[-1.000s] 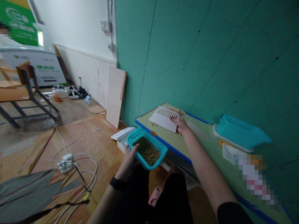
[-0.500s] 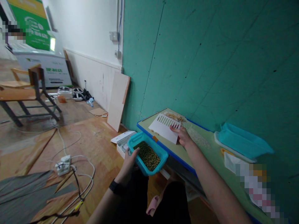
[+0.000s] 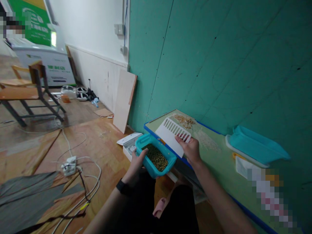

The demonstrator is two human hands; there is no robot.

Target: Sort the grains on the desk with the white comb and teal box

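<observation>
My left hand [image 3: 136, 162] grips the near end of a teal plastic tub [image 3: 168, 162] filled with small green beans [image 3: 156, 157]. It holds the tub just below the blue front edge of the green desk [image 3: 219, 162]. My right hand [image 3: 190, 148] pinches a white slotted scraper card [image 3: 172, 135], whose lower edge reaches over the desk edge above the tub. A small heap of tan grains [image 3: 185, 121] lies at the far end of the desk. A pale, whitish scatter of grains [image 3: 207, 142] lies beside my right hand.
A teal lid on a white tray [image 3: 255, 147] sits on the desk to the right, against the green wall. A wooden board [image 3: 124, 100] leans on the wall. Cables and a power strip [image 3: 68, 166] lie on the wooden floor. A wooden bench [image 3: 26, 92] stands at the left.
My right hand has dragged the white scraper towards me, from the middle of the desk to its front edge over the tub. The tub has stayed under the edge.
</observation>
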